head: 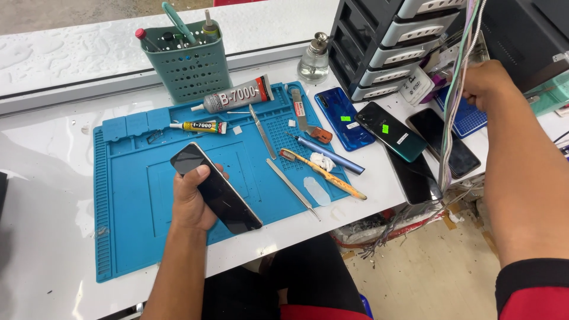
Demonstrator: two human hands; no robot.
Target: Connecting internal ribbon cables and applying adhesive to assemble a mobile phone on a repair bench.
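Two hands are busy at once, and that is the likely risk: the left hand [192, 201] wraps its fingers round a slim black glass-fronted phone [216, 187], tilted over the blue silicone work mat [127, 207], with only a one-handed grip. It could slip onto the mat. The right hand [483, 83], well to the right of the mat, is closed on a bundle of thin pale cables [453, 118] hanging above the white bench [47, 178].

- R arm [521, 178]: bare to above elbow; short sleeve [533, 290], red w/ black cuff band.
- L forearm [172, 272]: bare, no watch/rings.
- Lap below blue mat [130, 195]: black trousers [308, 278], red hem.
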